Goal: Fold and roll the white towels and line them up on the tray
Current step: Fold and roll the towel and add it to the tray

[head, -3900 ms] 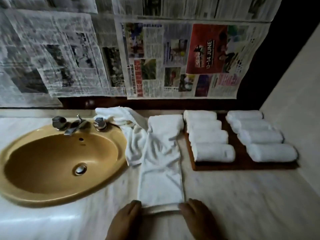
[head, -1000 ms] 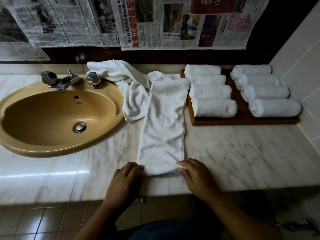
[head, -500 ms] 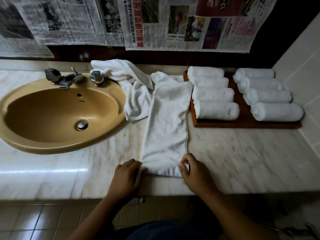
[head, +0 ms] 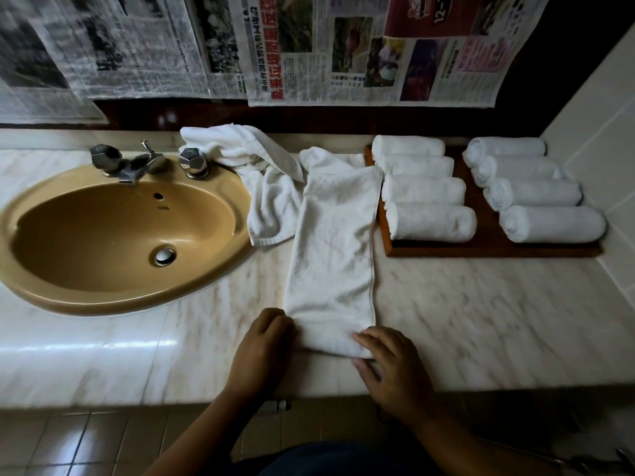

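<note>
A long folded white towel (head: pixel 333 249) lies flat on the marble tabletop (head: pixel 481 314), from the front edge toward the back wall, between the sink (head: pixel 113 235) and the wooden tray (head: pixel 488 247). Its near end is turned over into a small first roll at the front edge. The left hand (head: pixel 263 348) presses on the left end of this roll with the fingers curled together, and the right hand (head: pixel 395 365) lies on the right end with the fingers spread over the cloth. The tray stands at the back right corner of the tabletop and carries eight rolled towels in two columns of four, the left column (head: pixel 424 188) and the right column (head: pixel 531 188). A loose unfolded towel (head: pixel 254 166) lies crumpled behind the sink rim, beside the tap (head: pixel 137 163), and the far end of the long towel touches it.
</note>
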The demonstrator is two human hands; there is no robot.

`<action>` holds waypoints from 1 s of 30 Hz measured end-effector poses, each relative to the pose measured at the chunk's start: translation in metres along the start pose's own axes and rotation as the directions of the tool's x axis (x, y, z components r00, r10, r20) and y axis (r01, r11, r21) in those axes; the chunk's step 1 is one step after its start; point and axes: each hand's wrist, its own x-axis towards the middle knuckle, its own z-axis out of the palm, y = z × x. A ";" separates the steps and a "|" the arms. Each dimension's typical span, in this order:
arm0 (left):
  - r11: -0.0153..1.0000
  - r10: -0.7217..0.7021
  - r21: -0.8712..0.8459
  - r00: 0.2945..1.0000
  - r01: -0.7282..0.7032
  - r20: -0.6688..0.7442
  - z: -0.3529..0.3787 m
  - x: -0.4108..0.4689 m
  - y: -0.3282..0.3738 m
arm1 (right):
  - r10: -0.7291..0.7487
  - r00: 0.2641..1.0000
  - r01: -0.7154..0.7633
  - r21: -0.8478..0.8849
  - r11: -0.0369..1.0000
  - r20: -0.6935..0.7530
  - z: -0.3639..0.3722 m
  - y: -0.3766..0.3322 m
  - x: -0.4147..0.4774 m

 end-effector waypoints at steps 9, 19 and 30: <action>0.909 0.321 0.267 0.946 -0.321 0.044 -0.002 -0.007 -0.020 | 0.092 0.996 -0.091 0.080 0.993 -0.006 -0.003 0.005 0.017; 0.999 0.030 0.025 0.997 -0.028 -0.075 0.000 0.008 0.000 | 0.294 0.956 -0.288 0.214 0.934 0.002 -0.001 0.003 0.035; 0.995 -0.102 -0.027 0.986 0.099 -0.133 0.006 0.017 0.007 | -0.022 1.000 0.021 0.025 0.999 0.014 0.002 0.012 0.018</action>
